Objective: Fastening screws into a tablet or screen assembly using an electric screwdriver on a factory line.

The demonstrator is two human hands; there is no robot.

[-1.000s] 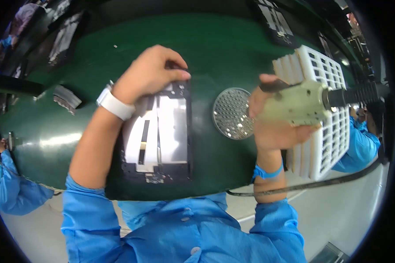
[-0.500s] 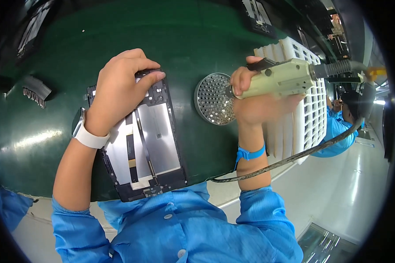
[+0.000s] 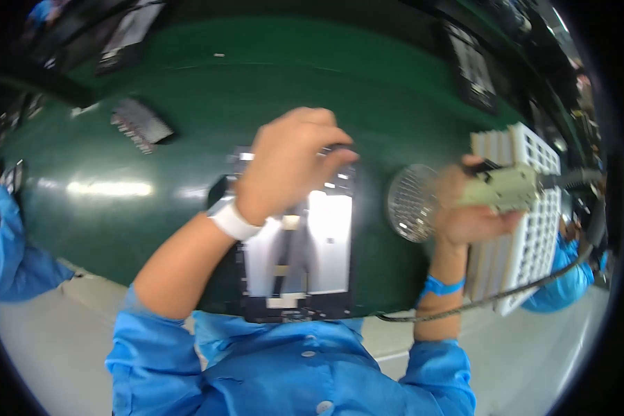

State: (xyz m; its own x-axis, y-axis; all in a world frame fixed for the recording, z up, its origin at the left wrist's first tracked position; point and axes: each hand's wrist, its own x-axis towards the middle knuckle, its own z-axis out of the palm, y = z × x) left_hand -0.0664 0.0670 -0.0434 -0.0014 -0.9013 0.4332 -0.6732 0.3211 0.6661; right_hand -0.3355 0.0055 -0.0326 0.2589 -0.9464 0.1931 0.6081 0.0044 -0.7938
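An opened tablet (image 3: 329,256), its dark frame and silver inner plates exposed, lies on the green table right in front of me. My left hand (image 3: 291,163) rests across its upper part, thumb and fingers closed on the far right corner. A pale green electric screwdriver (image 3: 499,188) is gripped in my right hand (image 3: 457,215), held nearly level and pointing left. Its tip is lost in blur by the right side of a round dish (image 3: 410,201) of small metal screws. Motion smears the right fingers.
Right of the dish stands a stack of white grid trays (image 3: 534,159). A cable (image 3: 492,301) hangs below the screwdriver. A grey comb-like part (image 3: 140,125) lies at the left; another tablet (image 3: 471,69) is far right. Co-workers' blue sleeves (image 3: 14,243) show at both sides.
The whole view has turned, so table things appear further right and lower, and the tablet looks straighter. Both hands keep their holds; the screwdriver stays beside the screw dish.
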